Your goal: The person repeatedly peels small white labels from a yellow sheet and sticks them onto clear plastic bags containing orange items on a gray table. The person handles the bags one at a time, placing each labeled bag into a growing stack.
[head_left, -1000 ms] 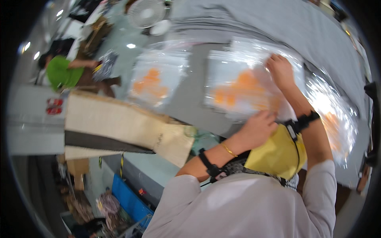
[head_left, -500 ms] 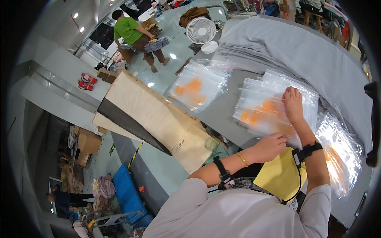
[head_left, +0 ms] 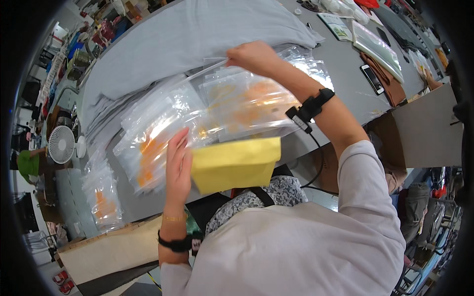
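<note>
My right hand (head_left: 253,56) is closed, pinching the edge of a clear plastic bag (head_left: 195,75) that stretches toward the left. My left hand (head_left: 178,163) has its fingers stretched out, beside a pile of clear bags with orange print (head_left: 153,143). A yellow sheet (head_left: 234,163) is right beside the left hand at the table's near edge; whether they touch I cannot tell. More clear bags with orange print (head_left: 256,101) lie overlapped below my right forearm. A smaller stack of the same bags (head_left: 102,197) lies at the far left.
Folded grey cloth (head_left: 187,29) covers the far side of the table. At the right lie a phone (head_left: 371,79), brown cloth (head_left: 390,89) and a clear plastic packet (head_left: 377,49). A white fan (head_left: 61,144) stands left. Cardboard (head_left: 424,128) rises at the right, a wooden board (head_left: 113,246) lower left.
My view has swung to the right. My right hand has moved from the bag pile to the far side with a bag edge pinched. My left hand has straightened its fingers beside the pile.
</note>
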Available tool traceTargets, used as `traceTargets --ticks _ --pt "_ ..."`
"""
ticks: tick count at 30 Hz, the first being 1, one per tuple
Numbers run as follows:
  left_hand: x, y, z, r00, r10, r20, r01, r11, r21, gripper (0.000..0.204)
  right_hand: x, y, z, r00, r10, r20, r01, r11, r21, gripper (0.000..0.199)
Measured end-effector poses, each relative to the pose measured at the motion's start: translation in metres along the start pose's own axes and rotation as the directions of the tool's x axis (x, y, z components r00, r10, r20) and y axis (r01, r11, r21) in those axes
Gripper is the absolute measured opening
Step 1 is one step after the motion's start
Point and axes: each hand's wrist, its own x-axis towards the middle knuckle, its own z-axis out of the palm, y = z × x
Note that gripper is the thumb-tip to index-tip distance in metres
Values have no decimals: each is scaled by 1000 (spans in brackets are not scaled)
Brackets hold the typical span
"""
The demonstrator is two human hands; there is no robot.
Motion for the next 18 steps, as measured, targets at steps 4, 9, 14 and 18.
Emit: traceTargets --ticks 4,9,14,18 --pt "57 -47 36 988 -113 102 100 987 128 26 -51 74 21 964 77 -254 -77 997 11 45" --pt "81 -75 56 973 -199 116 143 918 370 30 -165 160 4 546 838 20 -836 546 -55 94" --pt "84 -75 73 944 -232 236 108 891 442 32 -194 113 33 573 819 26 -817 570 86 113" --pt "83 -67 83 941 -214 260 92 906 414 30 -153 78 2 576 779 248 -803 596 -10 95"
